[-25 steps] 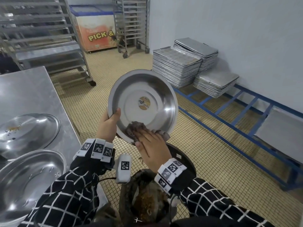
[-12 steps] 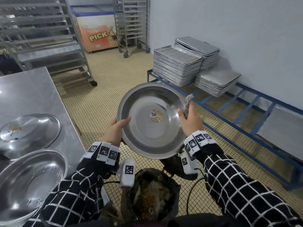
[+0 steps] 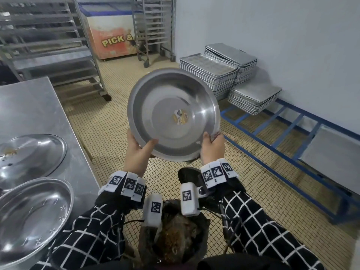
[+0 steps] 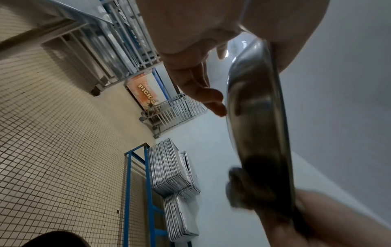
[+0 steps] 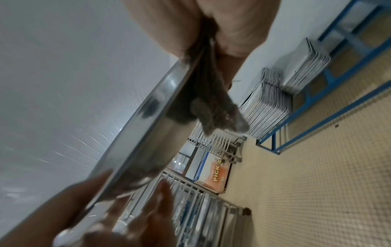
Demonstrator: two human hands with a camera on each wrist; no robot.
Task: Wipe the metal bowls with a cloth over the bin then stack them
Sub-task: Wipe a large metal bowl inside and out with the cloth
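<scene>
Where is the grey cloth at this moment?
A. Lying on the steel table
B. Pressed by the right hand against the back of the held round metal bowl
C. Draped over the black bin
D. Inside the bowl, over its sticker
B: the right hand holds the grey cloth against the back of the round metal bowl at its rim; the inside shows only the sticker.

Stacked baking trays [image 3: 212, 75] sit on a blue rack [image 3: 288, 125] near a freezer [image 3: 111, 38].

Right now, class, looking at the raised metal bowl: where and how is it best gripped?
Grip the metal bowl at its thin rim, from the two opposite lower sides, as the left hand and right hand do: thumb inside, fingers behind. It is wide, shallow and tilted up on edge, so one hand would likely let it swing.
</scene>
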